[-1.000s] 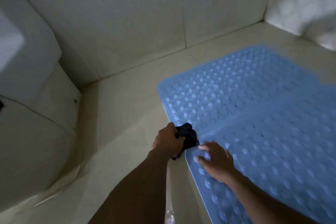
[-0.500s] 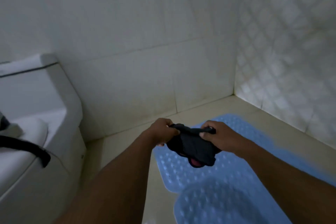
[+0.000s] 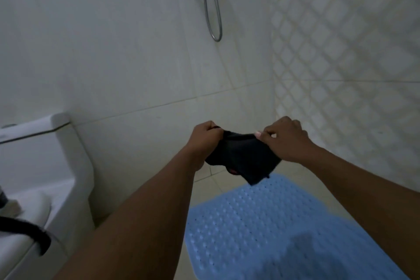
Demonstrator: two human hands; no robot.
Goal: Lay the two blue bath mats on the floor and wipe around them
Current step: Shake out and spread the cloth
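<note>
My left hand [image 3: 205, 138] and right hand [image 3: 285, 141] are both clamped on a dark cloth [image 3: 243, 157], stretched left to right above the floor. The blue bath mat [image 3: 272, 229] lies flat below, long axis running away toward the wall corner. A second ago the cloth was down at the mats' edge; now it is raised to chest height.

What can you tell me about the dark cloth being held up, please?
The dark cloth looks like soft, crumpled fabric, black or navy, with a small reddish patch at its lower edge. It hangs in the air above the blue bath mat, stretched between the left hand and right hand, which pinch its top edge.
</note>
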